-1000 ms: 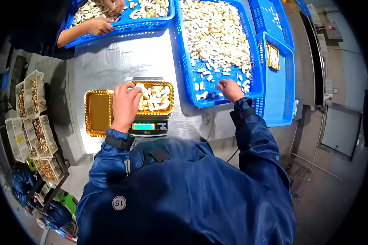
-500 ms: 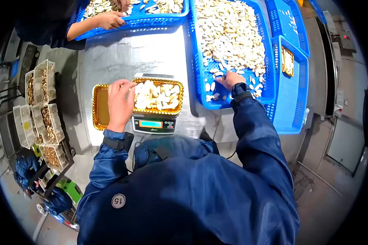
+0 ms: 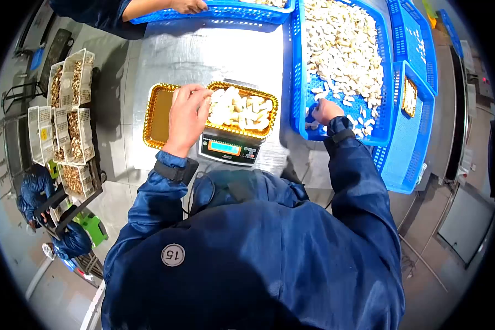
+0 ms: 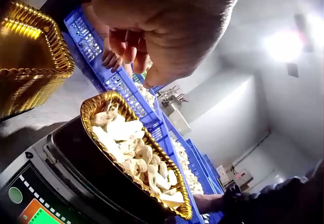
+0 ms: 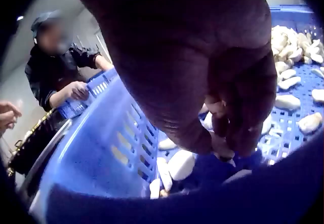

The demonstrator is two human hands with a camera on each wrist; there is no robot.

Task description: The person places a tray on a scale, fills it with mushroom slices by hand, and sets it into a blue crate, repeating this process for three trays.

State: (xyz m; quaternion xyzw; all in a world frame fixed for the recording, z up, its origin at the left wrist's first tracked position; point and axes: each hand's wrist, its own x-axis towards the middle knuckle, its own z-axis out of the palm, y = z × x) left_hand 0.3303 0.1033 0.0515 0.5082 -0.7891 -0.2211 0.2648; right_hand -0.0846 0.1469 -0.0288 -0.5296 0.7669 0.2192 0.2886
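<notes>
My left hand (image 3: pixel 187 118) hovers at the left end of a gold tray (image 3: pixel 236 131), its fingers loosely bent and holding nothing. Pale mushroom-like pieces (image 4: pixel 134 143) fill that tray, which rests on a digital scale (image 3: pixel 228 149) with a lit display. Beside it, partly behind the hand, lies a stack of gold trays (image 4: pixel 30 89). My right hand (image 3: pixel 329 111) reaches into a large blue basket (image 3: pixel 298 77), low over its near left corner. There, thumb and fingertips close together on a small pale piece (image 5: pixel 230 162), mostly hidden; more pieces lie around them.
Another person's hand (image 3: pixel 190 5) rests at a blue basket (image 3: pixel 220 12) across the metal table (image 3: pixel 203 55). Further blue baskets (image 3: pixel 399 154) stand at the right, one with a small filled gold tray (image 3: pixel 410 98). White crates (image 3: pixel 80 132) of brownish pieces stand left of the table.
The head view has swung, so the table sits further right and higher. My right hand has moved toward the basket's left side. The left hand stays by the filled tray.
</notes>
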